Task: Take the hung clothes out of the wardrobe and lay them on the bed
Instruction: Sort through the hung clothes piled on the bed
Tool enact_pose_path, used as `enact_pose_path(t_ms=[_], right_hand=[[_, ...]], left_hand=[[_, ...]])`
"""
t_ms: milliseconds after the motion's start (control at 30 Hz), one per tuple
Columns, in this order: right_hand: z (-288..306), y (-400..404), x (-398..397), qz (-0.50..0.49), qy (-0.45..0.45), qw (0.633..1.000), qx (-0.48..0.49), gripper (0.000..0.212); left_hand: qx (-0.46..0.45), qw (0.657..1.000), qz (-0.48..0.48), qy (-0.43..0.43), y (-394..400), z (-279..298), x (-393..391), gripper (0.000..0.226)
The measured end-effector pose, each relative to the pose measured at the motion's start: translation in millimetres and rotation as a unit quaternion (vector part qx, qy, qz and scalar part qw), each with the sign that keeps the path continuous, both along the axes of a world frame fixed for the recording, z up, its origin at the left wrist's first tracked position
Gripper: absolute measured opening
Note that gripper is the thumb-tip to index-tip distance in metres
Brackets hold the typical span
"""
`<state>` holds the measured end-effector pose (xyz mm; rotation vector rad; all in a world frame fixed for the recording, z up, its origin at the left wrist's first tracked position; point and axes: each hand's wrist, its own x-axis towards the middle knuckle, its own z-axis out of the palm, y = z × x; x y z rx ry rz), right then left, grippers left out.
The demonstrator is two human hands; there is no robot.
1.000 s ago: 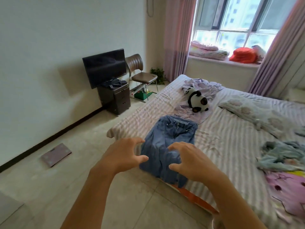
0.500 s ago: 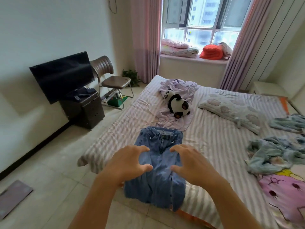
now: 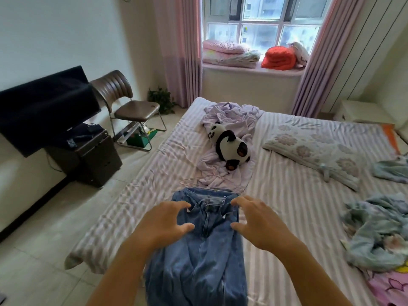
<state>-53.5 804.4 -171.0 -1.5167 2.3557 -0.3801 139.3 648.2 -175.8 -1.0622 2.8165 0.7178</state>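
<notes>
With the blue jeans (image 3: 198, 244) lying on the striped bed (image 3: 287, 206), legs hanging over its edge, the left hand (image 3: 163, 226) and right hand (image 3: 260, 224) hover spread, holding nothing, and should smooth the denim flat.

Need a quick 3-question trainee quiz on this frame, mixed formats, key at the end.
1. True or false: the jeans lie flat on the bed, legs hanging over its near edge.
2. What sits on the lilac garment beyond the jeans? A) panda plush B) red bag C) pillow
3. Fill in: the left hand and right hand hover over the jeans near the ____.

Key: 1 true; 2 A; 3 waistband
</notes>
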Motion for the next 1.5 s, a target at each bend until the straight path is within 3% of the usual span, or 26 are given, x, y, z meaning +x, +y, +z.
enact_pose_path(t_ms=[267,600,933,1167,1333,1500], right_hand=[[-40.8,-84.9,-95.2,-0.03,-0.004,0.999,0.024,0.053],[-128.4,-183.9,-179.3,-0.084,-0.026,0.993,0.079,0.05],[-271.3,-274.8,-282.7,-0.151,-0.068,0.977,0.135,0.053],[-380.4,-307.6,-341.7,-0.17,-0.101,0.96,0.196,0.052],[-439.5,-317.5,-364.8,-0.168,-0.122,0.947,0.246,0.055],[-474.4,-318.4,-373.3,-0.179,-0.12,0.944,0.249,0.036]], left_hand=[[-0.008,1.0,0.028,-0.006,-100.8,-40.5,-83.8,0.049],[0.037,0.999,-0.014,-0.03,-233.5,-124.4,-182.5,0.043],[0.033,0.985,-0.027,-0.166,-356.1,-266.4,-283.8,0.042],[0.058,0.965,-0.009,-0.256,-415.5,-376.5,-310.6,0.044],[0.054,0.963,-0.004,-0.266,-440.7,-432.5,-322.4,0.053],[0.068,0.963,0.01,-0.262,-449.2,-470.9,-329.2,0.022]])
